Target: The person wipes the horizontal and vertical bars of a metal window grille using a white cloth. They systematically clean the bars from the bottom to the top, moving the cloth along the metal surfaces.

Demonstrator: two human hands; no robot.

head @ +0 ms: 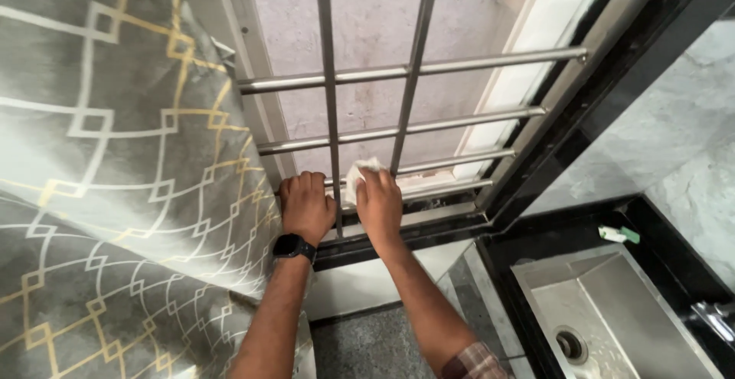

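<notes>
the left hand [305,207] is clamping around the window grille [329,119] at its base; the right hand [379,203], at three o'clock of it, is pinching a white cloth [356,176] against the lowest bar, best kept pressed flat.

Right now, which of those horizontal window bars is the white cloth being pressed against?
The lowest bar, just above the black sill. The right hand holds the white cloth there; the higher bars are untouched.
</notes>
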